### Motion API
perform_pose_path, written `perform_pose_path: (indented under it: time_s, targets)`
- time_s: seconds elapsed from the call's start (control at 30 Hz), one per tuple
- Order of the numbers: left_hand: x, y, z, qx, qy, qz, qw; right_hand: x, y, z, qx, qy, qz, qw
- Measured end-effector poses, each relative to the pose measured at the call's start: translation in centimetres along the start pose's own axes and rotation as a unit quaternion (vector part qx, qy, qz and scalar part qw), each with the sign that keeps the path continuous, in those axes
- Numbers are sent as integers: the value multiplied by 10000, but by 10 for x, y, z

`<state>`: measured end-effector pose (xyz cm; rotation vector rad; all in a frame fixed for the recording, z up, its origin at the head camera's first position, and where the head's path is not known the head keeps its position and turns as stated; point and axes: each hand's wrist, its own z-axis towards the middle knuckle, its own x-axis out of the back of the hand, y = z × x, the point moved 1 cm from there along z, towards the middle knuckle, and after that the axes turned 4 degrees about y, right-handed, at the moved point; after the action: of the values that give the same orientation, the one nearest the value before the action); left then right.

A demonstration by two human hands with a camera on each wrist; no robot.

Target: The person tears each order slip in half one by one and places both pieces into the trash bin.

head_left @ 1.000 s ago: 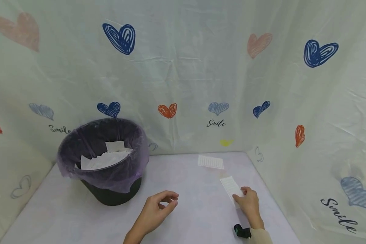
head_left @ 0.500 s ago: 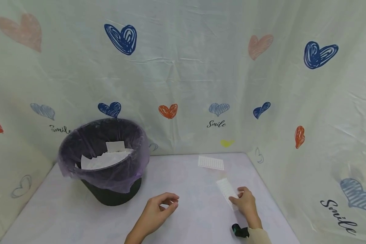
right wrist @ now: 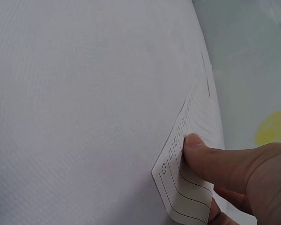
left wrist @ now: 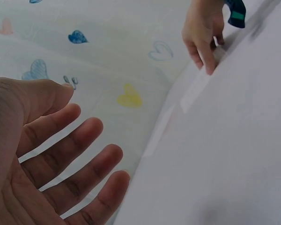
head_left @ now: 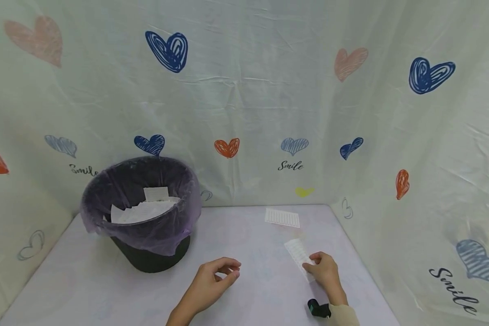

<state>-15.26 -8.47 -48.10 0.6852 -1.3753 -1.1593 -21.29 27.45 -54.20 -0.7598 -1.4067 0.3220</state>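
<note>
My right hand [head_left: 326,274] pinches a white sheet of list paper [head_left: 295,250] at the right of the table. In the right wrist view, the thumb presses on this paper [right wrist: 189,190], which is bent and printed with lines and small checkboxes. Its far end slants toward the back of the table. A second lined sheet [head_left: 282,218] lies flat near the table's back edge. Left of these, my left hand [head_left: 212,284] holds nothing; its fingers are loosely bent, and the left wrist view shows them spread [left wrist: 70,159].
A black trash bin [head_left: 156,260] with a purple liner [head_left: 183,231] stands at the back left, with white papers [head_left: 142,213] inside. A black device [head_left: 318,309] is at the right wrist. Heart-printed curtains [head_left: 261,99] enclose the table [head_left: 244,244].
My right hand has shifted slightly left along with the pinched paper. The left hand stays nearly still, and the other sheet and the bin remain in place.
</note>
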Motion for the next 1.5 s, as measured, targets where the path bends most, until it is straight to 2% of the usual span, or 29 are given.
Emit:
perform_pose_path:
  time_s: [0.37,0.57,0.7,1.07,1.23,1.37,1.5]
  targets:
    - [-3,0,0,-7,-5,-76,10000,-9,-9,-3,491,-211,544,9971]
    - [-4,0,-2,81,-61,-79,9999,-17,-17,-4,467,-75,784,9958]
    - [-3,0,-2,94,-48,-54,9999,-19,-20,-4,606,20,776,9951]
    - [-7,5,5,-272,-92,17,9996,-20,-45,-8,904,305,1139,9889]
    - [-6,9,10,-500,-29,98,9987,-22,-64,-13,1025,263,1354,9851]
    - [-6,10,11,-546,-81,160,9983,-26,-72,-19,1099,219,1441,9832]
    - [-4,11,13,-661,16,304,9974,-34,-80,-25,1458,27,1477,9782]
